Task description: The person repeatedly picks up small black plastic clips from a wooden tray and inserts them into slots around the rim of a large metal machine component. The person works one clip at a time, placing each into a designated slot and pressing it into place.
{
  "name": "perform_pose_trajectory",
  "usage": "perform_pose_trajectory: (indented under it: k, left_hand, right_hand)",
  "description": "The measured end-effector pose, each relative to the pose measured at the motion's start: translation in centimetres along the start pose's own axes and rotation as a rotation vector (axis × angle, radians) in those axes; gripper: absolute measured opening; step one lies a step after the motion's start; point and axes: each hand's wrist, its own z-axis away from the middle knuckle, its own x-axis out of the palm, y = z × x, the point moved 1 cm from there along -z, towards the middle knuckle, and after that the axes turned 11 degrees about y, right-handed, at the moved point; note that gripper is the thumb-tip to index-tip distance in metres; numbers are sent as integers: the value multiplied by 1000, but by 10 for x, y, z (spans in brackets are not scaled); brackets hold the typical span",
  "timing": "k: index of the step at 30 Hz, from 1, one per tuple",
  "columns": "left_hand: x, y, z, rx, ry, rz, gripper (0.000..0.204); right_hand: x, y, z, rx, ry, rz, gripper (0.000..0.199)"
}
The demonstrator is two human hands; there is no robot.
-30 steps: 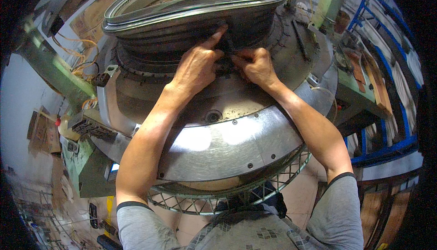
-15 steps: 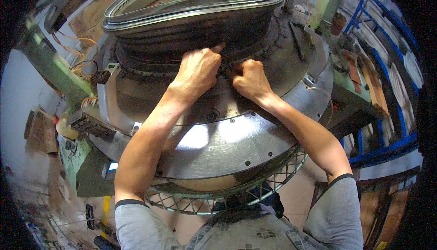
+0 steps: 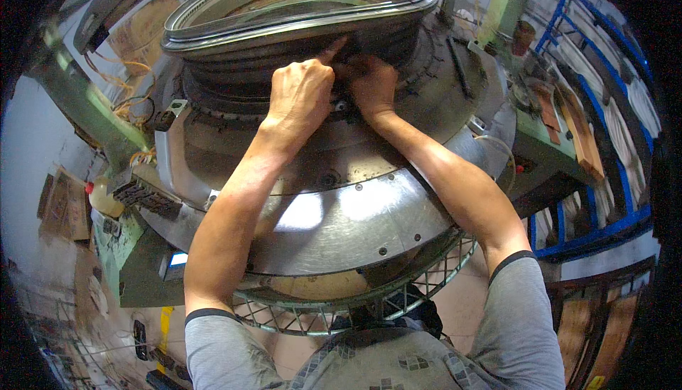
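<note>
Left hand [image 3: 301,91] and right hand [image 3: 374,88] rose along the cylinder [image 3: 241,62] (open-topped); left index [image 3: 332,50] extended, rest curled; right fingers unclear.

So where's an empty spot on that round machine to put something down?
The shiny metal rim is mostly bare between the left forearm and right forearm. The darker plate has room too, between the right forearm and the black bar. It's crowded at the dark drum, where the left hand and right hand are close together.

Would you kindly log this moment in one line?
left hand: index finger extended toward dark drum | right hand: beside left hand, fingertips shadowed | grips: unclear
</note>
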Motion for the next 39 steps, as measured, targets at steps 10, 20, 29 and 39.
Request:
perform_pose_trajectory:
  k: [10,20,29,39]
  left_hand:
    - [3,-7,-2,1,-26,48,9]
    - [2,-3,2,-67,-89,55,31]
    - [-58,-10,-39,24,540,350,12]
    - [-25,-39,-198,-182,-140,226,61]
  right_hand:
    - [-1,1,-6,-87,-15,5,23]
    - [-8,11,-28,-321,-234,496,43]
    - [-20,-5,-23,724,-594,-771,23]
    - [-24,-3,-25,591,-689,-681,27]
